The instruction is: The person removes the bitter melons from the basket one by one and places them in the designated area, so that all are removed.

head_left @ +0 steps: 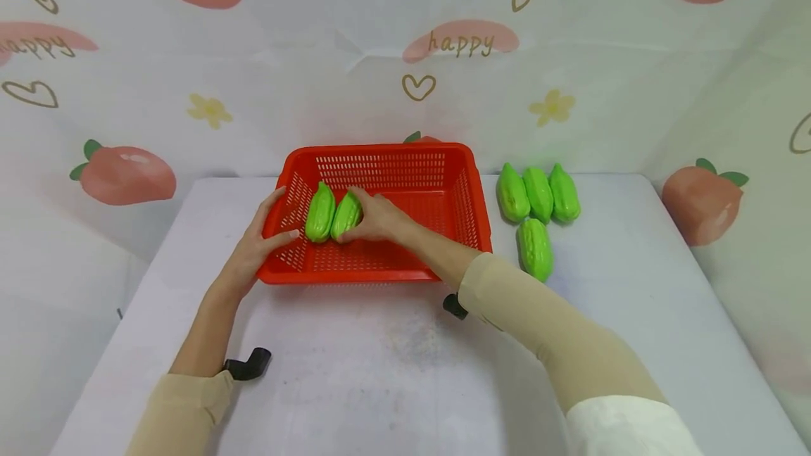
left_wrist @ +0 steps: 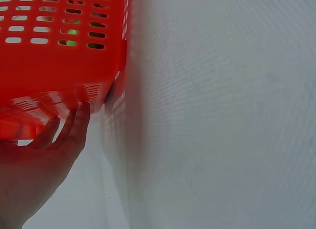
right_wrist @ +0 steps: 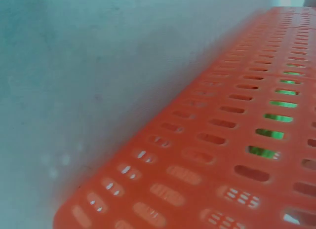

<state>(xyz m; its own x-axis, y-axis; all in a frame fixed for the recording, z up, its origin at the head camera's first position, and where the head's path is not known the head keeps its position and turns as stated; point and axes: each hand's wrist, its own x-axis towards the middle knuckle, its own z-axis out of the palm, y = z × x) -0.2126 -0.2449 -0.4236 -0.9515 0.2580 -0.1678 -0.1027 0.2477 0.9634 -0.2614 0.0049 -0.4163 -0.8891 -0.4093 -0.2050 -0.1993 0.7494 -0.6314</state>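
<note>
In the head view, a red plastic basket point(head_left: 374, 276) with slotted walls sits at the back of the table. Two green bitter melons lie side by side in its left part. My right hand point(head_left: 380, 220) reaches in over the front rim and holds the right bitter melon point(head_left: 345, 215), thumb at its near end and fingers at its far end. The other bitter melon point(head_left: 319, 213) lies just left of it. At the basket's left end is my left hand point(head_left: 250, 252), its extended fingers point(left_wrist: 74, 128) against the outer wall and its thumb over the rim.
Right of the basket, several more bitter melons lie on the white table point(head_left: 380, 385): three in a row point(head_left: 538, 194) and one nearer bitter melon point(head_left: 535, 248). A patterned cloth point(head_left: 355, 34) hangs behind. Black wrist-camera parts point(head_left: 250, 364) jut out by the left forearm.
</note>
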